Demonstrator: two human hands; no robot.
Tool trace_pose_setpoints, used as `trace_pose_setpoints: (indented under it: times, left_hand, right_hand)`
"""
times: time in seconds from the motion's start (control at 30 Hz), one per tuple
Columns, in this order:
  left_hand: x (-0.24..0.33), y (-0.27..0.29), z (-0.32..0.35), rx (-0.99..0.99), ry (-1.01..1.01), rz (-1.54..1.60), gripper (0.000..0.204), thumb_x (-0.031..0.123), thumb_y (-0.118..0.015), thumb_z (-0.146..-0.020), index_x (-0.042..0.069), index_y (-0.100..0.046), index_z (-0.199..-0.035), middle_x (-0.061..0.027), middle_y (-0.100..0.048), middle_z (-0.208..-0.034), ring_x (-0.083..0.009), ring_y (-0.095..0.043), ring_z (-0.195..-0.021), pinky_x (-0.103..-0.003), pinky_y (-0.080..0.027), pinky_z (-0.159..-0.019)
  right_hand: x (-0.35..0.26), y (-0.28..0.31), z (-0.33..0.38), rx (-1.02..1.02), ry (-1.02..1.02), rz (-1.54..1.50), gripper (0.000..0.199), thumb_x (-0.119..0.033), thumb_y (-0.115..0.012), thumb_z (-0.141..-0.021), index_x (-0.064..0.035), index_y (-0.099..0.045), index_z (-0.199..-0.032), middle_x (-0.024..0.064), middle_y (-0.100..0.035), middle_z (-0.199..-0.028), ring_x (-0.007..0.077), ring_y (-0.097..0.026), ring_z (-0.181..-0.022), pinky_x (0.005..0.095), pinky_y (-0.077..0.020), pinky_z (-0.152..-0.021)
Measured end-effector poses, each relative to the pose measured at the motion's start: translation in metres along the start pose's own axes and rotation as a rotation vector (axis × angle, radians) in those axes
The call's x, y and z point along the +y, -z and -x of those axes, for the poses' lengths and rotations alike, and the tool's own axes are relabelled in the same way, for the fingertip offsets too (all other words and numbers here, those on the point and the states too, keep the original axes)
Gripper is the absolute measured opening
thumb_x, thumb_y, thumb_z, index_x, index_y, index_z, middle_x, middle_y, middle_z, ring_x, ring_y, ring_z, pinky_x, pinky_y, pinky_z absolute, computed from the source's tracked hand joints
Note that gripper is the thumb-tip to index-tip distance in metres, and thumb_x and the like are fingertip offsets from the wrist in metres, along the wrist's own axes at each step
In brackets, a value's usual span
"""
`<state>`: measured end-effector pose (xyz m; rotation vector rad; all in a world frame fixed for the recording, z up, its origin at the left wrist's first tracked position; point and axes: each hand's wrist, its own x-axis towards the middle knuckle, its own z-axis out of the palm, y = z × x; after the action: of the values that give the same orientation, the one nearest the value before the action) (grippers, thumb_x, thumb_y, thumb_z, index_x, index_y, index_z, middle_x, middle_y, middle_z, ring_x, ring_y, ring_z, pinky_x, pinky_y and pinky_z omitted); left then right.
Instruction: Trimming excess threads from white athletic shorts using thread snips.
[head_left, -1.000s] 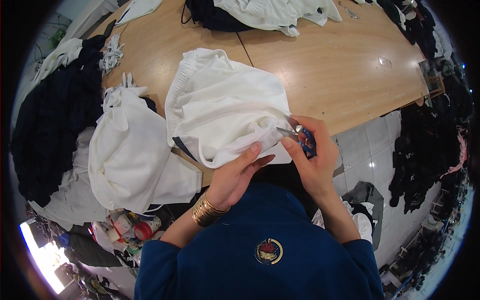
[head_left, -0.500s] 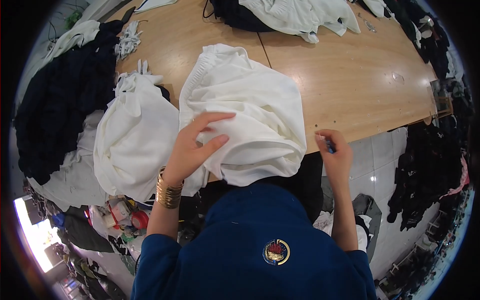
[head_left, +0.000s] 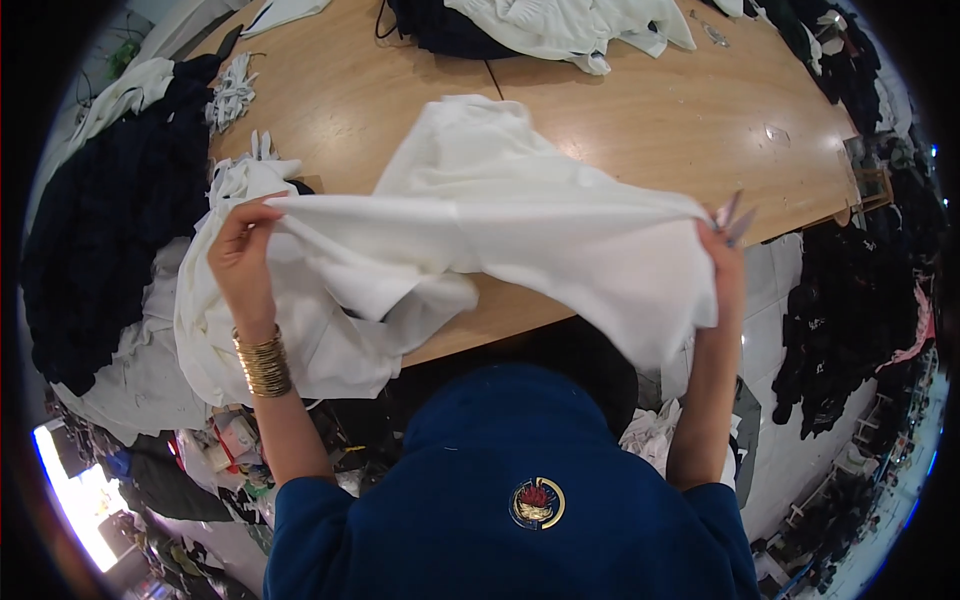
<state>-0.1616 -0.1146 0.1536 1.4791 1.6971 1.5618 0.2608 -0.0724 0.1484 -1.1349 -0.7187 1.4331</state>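
Note:
A pair of white trousers [head_left: 560, 240] with a gathered waistband is stretched sideways above the table's near edge, its far part still resting on the wood. My left hand [head_left: 243, 255] pinches one end of it at the left. At the right, my right hand [head_left: 722, 255] grips the other end. A pair of thread snips [head_left: 735, 220] also sits in that hand, blades pointing up and away. The cloth partly hides the right fingers. Close to my left hand, another white garment [head_left: 205, 320] lies heaped over the table's left side.
Dark garments [head_left: 120, 230] are piled at the left beside a bundle of white strips [head_left: 233, 95]. White cloth [head_left: 570, 25] lies over dark cloth across the wooden table [head_left: 640, 120]. Black clothing [head_left: 845, 330] hangs at the right. A small clear piece [head_left: 776, 134] lies near the table's right end.
Both hands have taken hold of the white trousers and spread them wide. My left hand moved left and up; my right hand rose to the right. The snips' blades now show.

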Motion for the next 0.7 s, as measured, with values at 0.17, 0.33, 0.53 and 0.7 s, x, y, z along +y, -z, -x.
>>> trace_pose_setpoints:
  times: [0.17,0.33,0.53,0.7]
  left_hand:
    - [-0.029,0.008,-0.033,0.009,0.042,-0.322,0.015,-0.003,-0.051,-0.083,0.001,-0.063,-0.091,-0.0064,-0.065,-0.096,-0.0124,-0.058,-0.089,-0.023,-0.042,-0.08]
    - [-0.009,-0.041,-0.018,-0.008,-0.176,-0.551,0.017,0.0,-0.052,-0.084,0.003,-0.063,-0.096,-0.0059,-0.064,-0.097,-0.0183,-0.058,-0.094,-0.027,-0.043,-0.083]
    - [0.021,-0.112,0.053,-0.343,-0.124,-0.306,0.018,0.003,-0.06,-0.078,0.008,-0.063,-0.095,-0.0064,-0.062,-0.092,-0.0194,-0.058,-0.081,-0.03,-0.044,-0.077]
    - [0.024,-0.197,0.104,-0.484,-0.323,-0.373,0.022,0.013,-0.062,-0.078,0.009,-0.059,-0.099,-0.008,-0.059,-0.098,-0.0232,-0.055,-0.088,-0.033,-0.039,-0.081]
  right_hand:
    - [-0.022,-0.016,-0.029,0.077,0.205,0.404,0.011,-0.013,-0.06,-0.083,-0.0034,-0.063,-0.087,0.0024,-0.061,-0.073,0.0054,-0.051,-0.062,0.0174,-0.0385,-0.055]
    - [-0.002,0.019,-0.04,0.072,0.115,0.615,0.014,-0.013,-0.059,-0.084,-0.0033,-0.067,-0.09,0.0002,-0.063,-0.071,0.0041,-0.049,-0.062,0.0183,-0.0375,-0.057]
    - [0.045,0.069,-0.022,0.13,0.227,0.937,0.015,-0.013,-0.061,-0.082,-0.001,-0.065,-0.09,0.0047,-0.063,-0.071,0.0084,-0.055,-0.067,0.0226,-0.0425,-0.063]
    - [0.087,0.027,0.008,0.164,0.358,0.976,0.024,-0.018,-0.069,-0.075,-0.001,-0.06,-0.089,0.0089,-0.062,-0.078,0.0194,-0.059,-0.072,0.0285,-0.0447,-0.066]
